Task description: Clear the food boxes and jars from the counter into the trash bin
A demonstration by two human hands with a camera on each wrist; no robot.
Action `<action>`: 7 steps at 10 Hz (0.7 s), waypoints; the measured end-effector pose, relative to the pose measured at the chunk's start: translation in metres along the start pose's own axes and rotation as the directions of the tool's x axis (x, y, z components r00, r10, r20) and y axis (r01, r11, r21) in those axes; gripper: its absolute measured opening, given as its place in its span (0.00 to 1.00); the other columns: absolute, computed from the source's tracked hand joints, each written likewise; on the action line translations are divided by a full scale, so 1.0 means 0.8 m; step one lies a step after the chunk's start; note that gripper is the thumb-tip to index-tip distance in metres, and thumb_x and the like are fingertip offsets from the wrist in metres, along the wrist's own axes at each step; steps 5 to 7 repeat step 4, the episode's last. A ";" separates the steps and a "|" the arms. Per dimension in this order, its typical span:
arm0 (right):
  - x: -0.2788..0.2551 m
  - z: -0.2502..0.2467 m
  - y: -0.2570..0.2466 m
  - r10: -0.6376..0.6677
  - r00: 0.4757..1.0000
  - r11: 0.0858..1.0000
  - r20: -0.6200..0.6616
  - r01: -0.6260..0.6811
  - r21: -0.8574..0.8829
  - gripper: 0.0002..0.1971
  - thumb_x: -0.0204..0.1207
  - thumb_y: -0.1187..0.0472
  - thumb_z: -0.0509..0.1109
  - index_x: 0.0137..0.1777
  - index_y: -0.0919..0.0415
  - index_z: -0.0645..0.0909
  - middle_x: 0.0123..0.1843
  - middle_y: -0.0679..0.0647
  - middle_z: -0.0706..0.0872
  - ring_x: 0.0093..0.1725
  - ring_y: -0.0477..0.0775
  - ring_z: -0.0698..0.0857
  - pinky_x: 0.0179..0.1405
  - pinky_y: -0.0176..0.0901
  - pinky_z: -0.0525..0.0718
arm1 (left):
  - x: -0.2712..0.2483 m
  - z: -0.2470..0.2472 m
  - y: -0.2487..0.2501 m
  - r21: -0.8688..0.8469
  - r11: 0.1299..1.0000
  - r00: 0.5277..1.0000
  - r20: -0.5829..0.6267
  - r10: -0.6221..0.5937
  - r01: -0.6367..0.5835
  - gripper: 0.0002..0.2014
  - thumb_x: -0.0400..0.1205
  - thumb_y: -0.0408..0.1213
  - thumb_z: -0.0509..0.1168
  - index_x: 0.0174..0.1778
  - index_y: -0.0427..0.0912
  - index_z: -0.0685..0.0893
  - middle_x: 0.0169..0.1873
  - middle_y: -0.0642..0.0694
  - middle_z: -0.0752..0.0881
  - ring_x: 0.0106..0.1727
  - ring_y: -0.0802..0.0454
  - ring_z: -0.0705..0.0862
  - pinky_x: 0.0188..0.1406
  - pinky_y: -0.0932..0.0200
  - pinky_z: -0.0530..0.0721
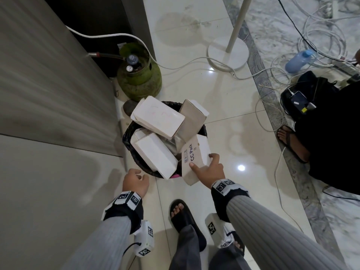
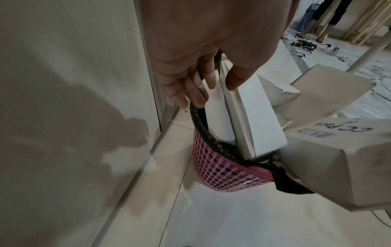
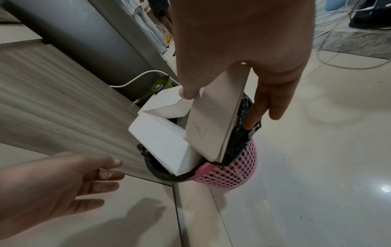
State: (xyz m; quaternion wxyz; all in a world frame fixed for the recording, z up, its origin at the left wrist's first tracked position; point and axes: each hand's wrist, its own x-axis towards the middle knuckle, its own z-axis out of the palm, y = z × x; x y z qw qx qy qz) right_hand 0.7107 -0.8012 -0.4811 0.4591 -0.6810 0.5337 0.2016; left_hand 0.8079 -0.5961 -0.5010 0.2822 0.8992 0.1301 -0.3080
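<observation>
A pink mesh trash bin (image 1: 127, 137) with a black liner stands on the floor beside the cabinet, heaped with several white food boxes (image 1: 157, 116). My right hand (image 1: 212, 168) pinches a white box printed "CC Pack" (image 1: 194, 152), thumb on its top face and fingers on the far side, at the bin's near right rim. The right wrist view shows this box (image 3: 215, 120) tilted, its lower end inside the liner of the bin (image 3: 232, 173). My left hand (image 1: 136, 182) hovers by the near left rim, fingers relaxed and holding nothing (image 2: 203, 75). No jars are in view.
A green gas cylinder (image 1: 139, 75) stands just behind the bin against the grey cabinet (image 1: 48, 84). A white stand base (image 1: 228, 51), loose cables (image 1: 272, 78), a blue bottle (image 1: 300, 60) and a black bag (image 1: 311, 88) lie to the right. Another person's sandalled foot (image 1: 292, 141) is nearby.
</observation>
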 end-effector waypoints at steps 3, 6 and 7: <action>-0.014 -0.021 0.029 -0.062 0.997 0.998 0.044 0.062 0.010 0.53 0.64 0.37 0.77 0.82 0.53 0.50 0.76 0.63 0.69 0.69 0.66 0.79 0.69 0.56 0.79 | -0.048 0.020 -0.016 -0.031 0.999 0.999 -0.004 -0.040 0.040 0.17 0.79 0.36 0.64 0.63 0.34 0.77 0.58 0.34 0.85 0.57 0.37 0.84 0.51 0.56 0.74; -0.027 -0.031 0.038 -0.106 0.993 0.994 0.049 0.105 0.017 0.54 0.66 0.37 0.76 0.83 0.53 0.48 0.78 0.63 0.66 0.72 0.65 0.77 0.69 0.53 0.76 | -0.067 0.025 -0.020 -0.040 0.999 0.999 -0.029 -0.032 0.031 0.17 0.79 0.36 0.64 0.63 0.35 0.77 0.58 0.36 0.85 0.57 0.37 0.84 0.50 0.56 0.74; -0.027 -0.031 0.038 -0.106 0.993 0.994 0.049 0.105 0.017 0.54 0.66 0.37 0.76 0.83 0.53 0.48 0.78 0.63 0.66 0.72 0.65 0.77 0.69 0.53 0.76 | -0.067 0.025 -0.020 -0.040 0.999 0.999 -0.029 -0.032 0.031 0.17 0.79 0.36 0.64 0.63 0.35 0.77 0.58 0.36 0.85 0.57 0.37 0.84 0.50 0.56 0.74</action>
